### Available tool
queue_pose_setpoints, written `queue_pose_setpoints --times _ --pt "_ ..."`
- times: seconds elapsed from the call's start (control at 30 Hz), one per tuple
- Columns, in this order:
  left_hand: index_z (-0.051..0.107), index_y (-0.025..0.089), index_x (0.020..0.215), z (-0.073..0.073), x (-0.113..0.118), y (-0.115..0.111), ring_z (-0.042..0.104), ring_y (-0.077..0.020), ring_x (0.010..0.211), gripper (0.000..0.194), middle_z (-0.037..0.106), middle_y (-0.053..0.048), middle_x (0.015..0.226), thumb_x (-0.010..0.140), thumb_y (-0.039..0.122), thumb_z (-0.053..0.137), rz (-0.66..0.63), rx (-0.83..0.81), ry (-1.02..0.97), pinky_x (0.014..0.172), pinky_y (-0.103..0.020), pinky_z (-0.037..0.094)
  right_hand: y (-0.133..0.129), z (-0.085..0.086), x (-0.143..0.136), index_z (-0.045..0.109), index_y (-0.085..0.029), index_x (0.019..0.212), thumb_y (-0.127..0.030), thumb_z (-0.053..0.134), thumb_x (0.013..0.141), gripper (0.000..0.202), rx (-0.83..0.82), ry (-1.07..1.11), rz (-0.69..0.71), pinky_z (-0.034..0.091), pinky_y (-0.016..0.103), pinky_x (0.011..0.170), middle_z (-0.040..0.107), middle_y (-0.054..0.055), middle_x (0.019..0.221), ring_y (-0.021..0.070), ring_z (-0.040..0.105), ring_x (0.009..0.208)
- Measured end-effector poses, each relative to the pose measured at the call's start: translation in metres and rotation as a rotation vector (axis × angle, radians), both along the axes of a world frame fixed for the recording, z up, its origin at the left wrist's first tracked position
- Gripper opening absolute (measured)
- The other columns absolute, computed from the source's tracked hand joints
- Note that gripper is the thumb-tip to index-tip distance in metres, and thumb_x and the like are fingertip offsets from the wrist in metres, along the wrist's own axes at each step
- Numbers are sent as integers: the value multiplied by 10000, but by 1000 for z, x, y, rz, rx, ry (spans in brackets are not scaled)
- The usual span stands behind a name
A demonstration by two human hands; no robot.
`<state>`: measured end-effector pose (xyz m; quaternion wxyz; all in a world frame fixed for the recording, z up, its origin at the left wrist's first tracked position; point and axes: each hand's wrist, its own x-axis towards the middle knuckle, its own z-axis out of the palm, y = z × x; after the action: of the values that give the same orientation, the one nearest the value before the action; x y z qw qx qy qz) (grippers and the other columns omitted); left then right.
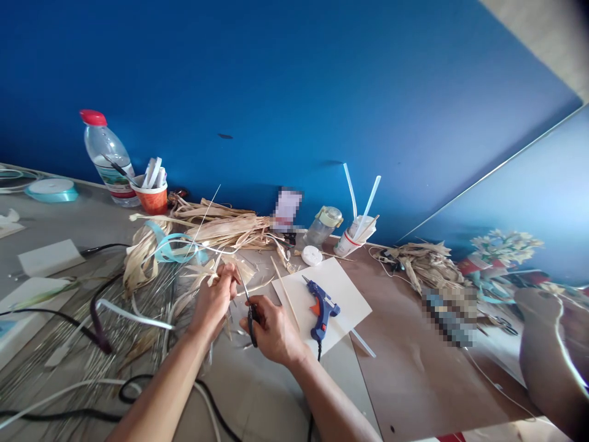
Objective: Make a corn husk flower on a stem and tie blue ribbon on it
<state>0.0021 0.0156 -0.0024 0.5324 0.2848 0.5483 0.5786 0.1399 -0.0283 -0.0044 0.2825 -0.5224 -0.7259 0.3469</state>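
Observation:
My left hand (221,287) is closed in a pinch near the middle of the table. A small pale piece of dried husk (213,280) shows at its fingers; the rest is hidden by them. Close on its right, my right hand (275,331) grips scissors (251,322) by their black handles. Their blades point up toward the left fingertips, and I cannot tell whether they touch the husk. Beyond the left hand lies a heap of dried husks (225,226) with a light blue ribbon (172,245). A thin wire (207,212) slants up from there.
A blue glue gun (324,310) rests on white paper (352,294) at right. Many thin wires (87,331) and cables cover the left side. Along the blue wall stand a bottle (108,153), an orange cup (153,199), a jar (322,227) and a paper cup (347,244). Another person's arm (547,350) reaches in at far right.

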Motion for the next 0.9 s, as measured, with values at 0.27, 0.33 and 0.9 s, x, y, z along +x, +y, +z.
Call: queue_pose_setpoints --times 0.27,0.33,0.9 --pt "489 224 501 -11 -5 -1 427 -155 432 504 486 -13 456 794 634 489 -9 99 230 433 -282 301 1 -3 1 608 -182 1072 -195 568 773 301 -35 1 42 399 199 532 579 -22 645 119 502 563" --pt "531 223 529 -11 -5 0 485 -175 488 497 548 -32 511 791 643 486 0 93 210 474 -286 356 0 -3 1 613 -181 1058 -195 567 777 286 -47 19 45 398 196 527 574 -23 641 116 497 563" --pt "424 240 461 -13 -9 0 378 -161 448 498 422 2 446 827 571 486 -16 130 254 470 -297 276 1 -7 2 616 -166 1013 -203 543 799 229 -225 214 72 369 181 489 584 -32 616 96 505 531"
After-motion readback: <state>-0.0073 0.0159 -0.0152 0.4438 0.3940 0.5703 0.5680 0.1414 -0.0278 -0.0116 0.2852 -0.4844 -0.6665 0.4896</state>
